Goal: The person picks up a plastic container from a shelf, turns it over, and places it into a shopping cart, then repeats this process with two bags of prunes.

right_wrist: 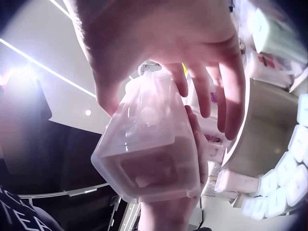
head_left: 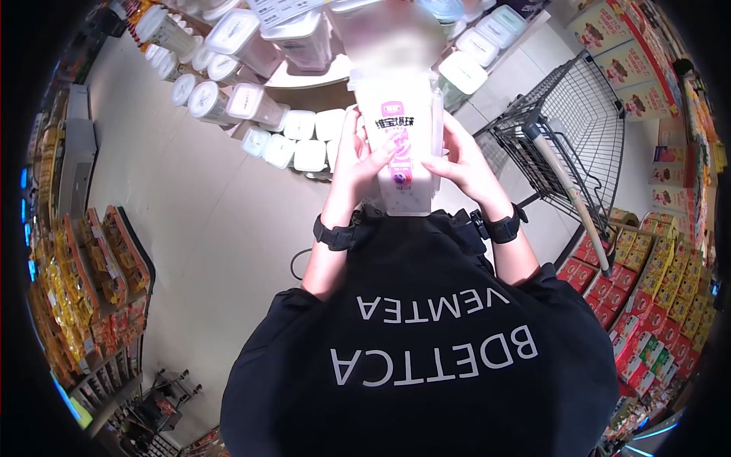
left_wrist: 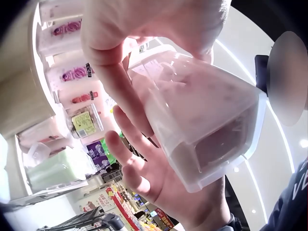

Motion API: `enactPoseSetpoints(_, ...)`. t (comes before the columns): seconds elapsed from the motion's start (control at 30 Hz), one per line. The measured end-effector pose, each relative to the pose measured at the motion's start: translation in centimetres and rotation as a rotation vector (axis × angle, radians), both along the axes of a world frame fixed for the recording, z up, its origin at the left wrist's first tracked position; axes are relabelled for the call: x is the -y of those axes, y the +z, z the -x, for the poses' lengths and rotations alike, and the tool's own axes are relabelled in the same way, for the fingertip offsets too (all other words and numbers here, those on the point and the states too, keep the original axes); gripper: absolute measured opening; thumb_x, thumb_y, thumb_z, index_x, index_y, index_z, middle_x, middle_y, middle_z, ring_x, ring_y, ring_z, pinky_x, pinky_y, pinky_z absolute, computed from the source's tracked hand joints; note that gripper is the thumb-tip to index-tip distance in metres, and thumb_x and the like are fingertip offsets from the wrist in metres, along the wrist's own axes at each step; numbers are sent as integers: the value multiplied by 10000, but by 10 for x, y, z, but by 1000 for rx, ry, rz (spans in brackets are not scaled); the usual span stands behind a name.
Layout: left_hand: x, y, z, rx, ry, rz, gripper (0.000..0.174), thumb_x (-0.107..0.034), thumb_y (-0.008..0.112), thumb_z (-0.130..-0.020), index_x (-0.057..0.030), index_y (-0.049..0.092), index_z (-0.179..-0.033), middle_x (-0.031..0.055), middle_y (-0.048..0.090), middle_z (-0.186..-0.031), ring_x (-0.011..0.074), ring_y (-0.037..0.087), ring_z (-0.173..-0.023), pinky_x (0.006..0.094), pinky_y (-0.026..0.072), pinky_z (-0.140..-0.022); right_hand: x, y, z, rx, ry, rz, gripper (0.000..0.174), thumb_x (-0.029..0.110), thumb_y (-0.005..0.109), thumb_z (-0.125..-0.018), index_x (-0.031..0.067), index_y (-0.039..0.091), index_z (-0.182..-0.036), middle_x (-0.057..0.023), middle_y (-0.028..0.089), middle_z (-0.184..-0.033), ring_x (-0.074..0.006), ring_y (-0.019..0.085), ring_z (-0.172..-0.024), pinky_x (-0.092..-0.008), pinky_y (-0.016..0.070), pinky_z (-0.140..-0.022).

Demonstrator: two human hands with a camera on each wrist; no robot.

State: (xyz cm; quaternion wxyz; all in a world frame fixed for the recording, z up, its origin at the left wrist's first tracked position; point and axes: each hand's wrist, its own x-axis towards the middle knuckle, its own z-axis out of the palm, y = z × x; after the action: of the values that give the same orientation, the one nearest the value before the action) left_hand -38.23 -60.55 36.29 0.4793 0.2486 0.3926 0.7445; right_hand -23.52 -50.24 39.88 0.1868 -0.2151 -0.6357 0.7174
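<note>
A translucent white plastic tub (head_left: 409,199) with a pink and purple printed label is held upright in front of the chest. My left hand (head_left: 352,167) grips its left side, the thumb lying over the label. On the opposite side my right hand (head_left: 470,169) holds the tub with its thumb on the front. In the right wrist view, the right hand's fingers (right_wrist: 233,91) spread out past the tub, with one fingertip close behind its wall. The left wrist view shows the recessed base of the tub (left_wrist: 216,144) and the left hand (left_wrist: 154,24) wrapped across its upper end.
Ahead stands a round display with many lidded tubs (head_left: 247,99). A shopping cart (head_left: 567,114) is at the right, near stacked red and yellow boxes (head_left: 609,282). Snack shelves (head_left: 91,282) line the left side, beyond the pale floor (head_left: 205,198).
</note>
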Motion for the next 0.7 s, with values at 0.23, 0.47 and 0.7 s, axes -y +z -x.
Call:
enactPoseSetpoints(0.23, -16, 7, -38, -146, 77, -4, 781, -237, 672, -788, 20, 155, -1315, 177, 488, -1173, 210, 505, -1081, 334, 405, -929, -2, -3, -20, -194, -14, 55, 879, 241, 705, -719, 8, 172, -1377, -140, 338, -1341, -213, 326, -1248, -349, 270, -1030)
enactPoseSetpoints(0.47, -27, 16, -53, -294, 174, 19, 622, -314, 677, -788, -45, 288, -1192, 149, 500, -1132, 188, 515, -1028, 321, 421, -880, -16, 1, -32, -196, -42, -44, 869, 266, 705, -717, -3, 193, -1365, -146, 335, -1332, -218, 314, -1251, -351, 264, -1030)
enactPoseSetpoints(0.7, -34, 35, -57, -561, 204, 219, 561, -179, 638, -828, -28, 354, -1287, 140, 489, -1180, 165, 562, -958, 267, 485, -770, -28, -4, -30, -245, -134, -69, 834, 221, 709, -729, 6, 214, -1366, -137, 349, -1325, -211, 350, -1232, -349, 299, -1014)
